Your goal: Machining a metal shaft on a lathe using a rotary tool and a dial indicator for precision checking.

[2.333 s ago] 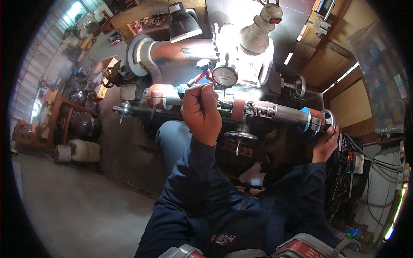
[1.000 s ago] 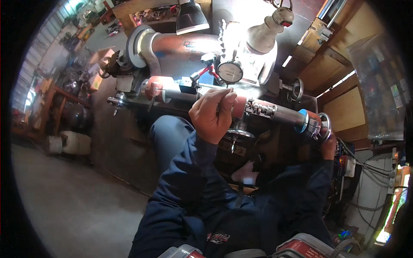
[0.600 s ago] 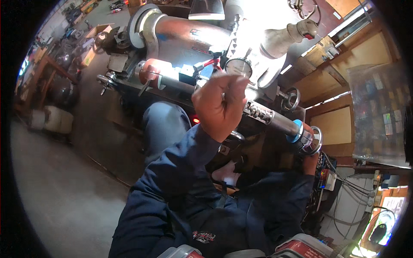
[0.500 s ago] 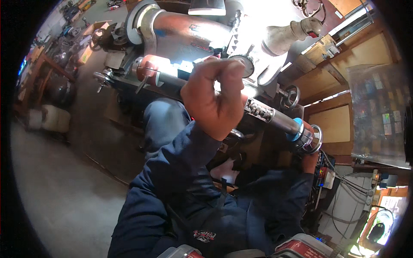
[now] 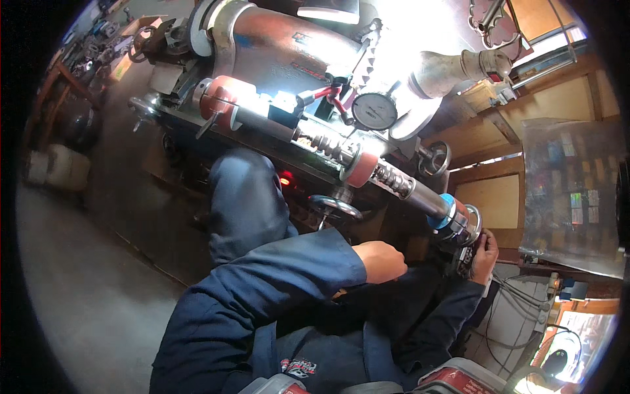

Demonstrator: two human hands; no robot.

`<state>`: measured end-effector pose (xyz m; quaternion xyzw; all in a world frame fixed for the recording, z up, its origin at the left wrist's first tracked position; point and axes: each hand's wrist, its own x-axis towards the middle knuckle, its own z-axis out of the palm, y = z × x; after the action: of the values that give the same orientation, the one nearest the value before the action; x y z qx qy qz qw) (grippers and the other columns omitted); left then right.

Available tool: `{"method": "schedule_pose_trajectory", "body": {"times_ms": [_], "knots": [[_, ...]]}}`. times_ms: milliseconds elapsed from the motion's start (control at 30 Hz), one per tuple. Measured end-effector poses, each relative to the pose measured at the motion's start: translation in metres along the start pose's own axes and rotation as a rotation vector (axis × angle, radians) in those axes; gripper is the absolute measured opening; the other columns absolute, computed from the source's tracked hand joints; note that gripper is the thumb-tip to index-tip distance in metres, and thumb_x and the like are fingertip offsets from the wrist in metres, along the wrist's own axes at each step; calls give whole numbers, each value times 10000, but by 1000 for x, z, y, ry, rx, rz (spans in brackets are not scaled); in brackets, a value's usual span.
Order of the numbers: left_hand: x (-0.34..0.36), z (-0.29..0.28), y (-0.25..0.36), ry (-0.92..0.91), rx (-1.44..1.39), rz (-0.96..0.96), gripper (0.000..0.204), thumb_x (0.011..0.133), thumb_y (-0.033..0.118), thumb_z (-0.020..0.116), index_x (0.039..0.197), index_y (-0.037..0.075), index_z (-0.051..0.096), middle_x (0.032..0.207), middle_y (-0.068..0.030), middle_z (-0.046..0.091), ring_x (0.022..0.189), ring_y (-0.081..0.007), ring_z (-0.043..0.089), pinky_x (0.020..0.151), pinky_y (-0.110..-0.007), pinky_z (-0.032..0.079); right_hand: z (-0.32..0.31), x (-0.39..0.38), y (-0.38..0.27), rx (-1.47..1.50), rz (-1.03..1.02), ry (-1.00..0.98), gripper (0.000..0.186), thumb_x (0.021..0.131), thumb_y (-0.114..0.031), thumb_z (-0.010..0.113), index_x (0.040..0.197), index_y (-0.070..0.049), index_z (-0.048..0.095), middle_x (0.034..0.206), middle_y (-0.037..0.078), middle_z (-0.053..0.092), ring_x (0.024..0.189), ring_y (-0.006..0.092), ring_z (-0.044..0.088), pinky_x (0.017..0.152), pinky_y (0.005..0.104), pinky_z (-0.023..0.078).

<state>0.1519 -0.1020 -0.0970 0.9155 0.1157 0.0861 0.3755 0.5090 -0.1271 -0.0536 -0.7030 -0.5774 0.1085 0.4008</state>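
Note:
My left hand is closed over my lap, below the machine; whatever its curled fingers may hold is hidden. At the right end of the long spindle, my right hand has its fingers bent at the lower rim of a small metal handwheel. A round dial gauge with a white face hangs from a red jointed arm above a slim steel shaft. A red ring sits around that shaft, and a blue collar stands near the handwheel.
A large reddish-brown machine casting lies behind the shaft, with a pale lamp head to its right. Another handwheel sticks out near my knee. Cables run along the right wall, below a clear plastic sheet.
My left hand has dropped from the dial gauge to over my lap, uncovering the gauge, its red arm and the red ring. My right hand shows more plainly beside the handwheel.

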Motion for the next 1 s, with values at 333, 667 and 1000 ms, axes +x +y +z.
{"method": "schedule_pose_trajectory", "body": {"times_ms": [333,667,1000], "knots": [[0,2,-18,46,84,-91,168,873,184,623,885,52,728,815,-175,711,798,-374,709,707,-460,565,35,41,8,388,191,-99,196,1031,-194,541,1029,-42,665,893,2,649,793,92,597,698,247,503],[-1,-1,-18,3,88,-117,164,856,178,665,859,32,740,831,-208,715,807,-382,711,697,-459,566,51,32,27,280,167,-294,336,934,-212,645,1205,-13,644,1043,53,683,913,142,632,839,308,519],[-4,-7,-19,19,66,-126,138,824,143,692,856,17,736,839,-220,711,810,-393,708,710,-464,563,27,-34,2,278,301,-212,352,963,-240,639,1220,1,636,1027,50,677,876,124,613,780,295,504]]}}
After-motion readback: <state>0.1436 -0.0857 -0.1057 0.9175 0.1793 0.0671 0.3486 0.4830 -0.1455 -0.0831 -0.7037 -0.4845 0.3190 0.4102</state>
